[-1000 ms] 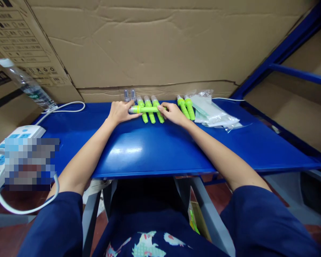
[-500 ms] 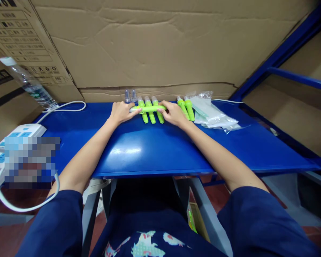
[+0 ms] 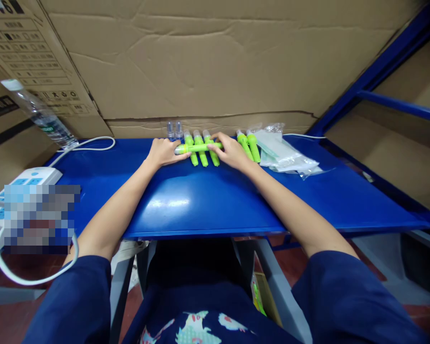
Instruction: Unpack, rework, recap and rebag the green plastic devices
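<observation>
My left hand (image 3: 164,152) has its fingers around the clear-capped end of a lime-green torch-like stick (image 3: 198,148), its thumb along the near side. The stick lies level across the view. My right hand (image 3: 230,151) grips the stick's green right end between thumb and fingers. Just behind it, several matching green sticks (image 3: 203,159) with clear caps lie side by side on the blue table (image 3: 208,200), partly covered by the held one. Two loose clear caps (image 3: 174,130) stand upright behind my left hand. To the right of my right hand lie two more green sticks (image 3: 252,147).
Clear plastic bags (image 3: 288,153) lie at the right. A white power strip (image 3: 39,177) with a cable and a plastic bottle (image 3: 43,117) are at the left. A cardboard wall (image 3: 200,62) rises behind the table, and a blue metal frame (image 3: 380,62) stands at the right.
The held stick's clear cap shows more, as my left thumb has shifted down off it. My right thumb has moved slightly left along the green body. Both hands remain in about the same place.
</observation>
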Demonstrator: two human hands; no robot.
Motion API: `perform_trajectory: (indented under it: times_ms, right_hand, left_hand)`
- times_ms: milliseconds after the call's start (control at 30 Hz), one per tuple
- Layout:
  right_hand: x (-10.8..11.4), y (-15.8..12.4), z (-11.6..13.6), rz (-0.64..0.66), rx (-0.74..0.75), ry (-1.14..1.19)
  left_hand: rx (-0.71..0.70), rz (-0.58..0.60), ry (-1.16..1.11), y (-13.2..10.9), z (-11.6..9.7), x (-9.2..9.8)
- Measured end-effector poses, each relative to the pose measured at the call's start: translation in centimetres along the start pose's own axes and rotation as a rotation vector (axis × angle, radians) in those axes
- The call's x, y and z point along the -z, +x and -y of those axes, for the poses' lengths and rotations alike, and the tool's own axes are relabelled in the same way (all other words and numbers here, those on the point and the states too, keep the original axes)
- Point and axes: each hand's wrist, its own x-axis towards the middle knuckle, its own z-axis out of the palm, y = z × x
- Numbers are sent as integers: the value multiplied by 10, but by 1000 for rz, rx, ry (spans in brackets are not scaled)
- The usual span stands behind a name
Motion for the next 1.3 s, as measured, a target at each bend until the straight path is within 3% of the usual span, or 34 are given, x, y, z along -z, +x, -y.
perform_trajectory:
  times_ms: [133,333,467,633,767,833,933,1033,1167,1300]
  right_hand:
    - [1,-5,0,12,129,-205]
    - [-2,-4,1,78,69,-283]
    - [2,2,8,169,-43,-102]
    - [25,6,12,467,-249,351]
    - [42,5,8,630,-403,412]
    - [44,5,6,578,-339,337]
    - [41,5,6,367,-99,203]
    - [37,5,8,257,45,77]
    - [41,3,5,117,35,-174]
    - [49,-3,-9,10,-159,-385]
  left_hand:
    - [14,26,-22,2,0,0]
    - [3,72,-9,1,1,5]
    - [-16,44,33,-1,2,8]
    - [-103,9,83,-2,-7,7]
    - [-166,37,68,-3,-18,5]
    - [-162,59,73,-3,-21,6]
    - [-101,75,68,-3,-24,8]
    - [-59,33,7,-1,-22,9]
    - [-60,-191,-139,2,-13,5]
    - [20,-310,-227,4,3,-3]
